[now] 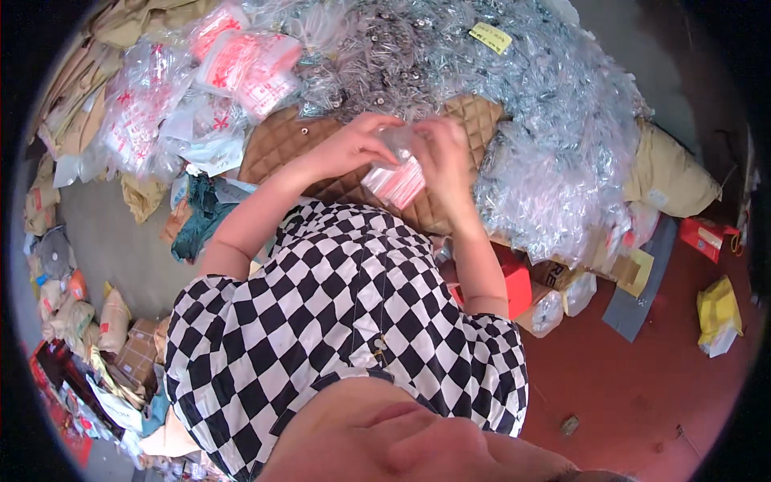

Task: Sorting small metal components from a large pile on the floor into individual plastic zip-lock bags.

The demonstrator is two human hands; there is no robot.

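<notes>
Above the brown quilted mat, my left hand pinches a small clear plastic bag between thumb and fingers. My right hand grips the same bag from the other side, its fingers curled and partly hiding it. Just below the hands lies a stack of red-and-white plastic bags, close to my checkered shirt. What is inside the clear bag cannot be made out. A large heap of clear plastic packets rises beyond and to the right, with small dark parts at its centre.
Bundles of red-printed clear bags lie at the far left. A yellow label rests on the heap. Brown sacking flanks it on the right. On the red floor stand a red box and a yellow package.
</notes>
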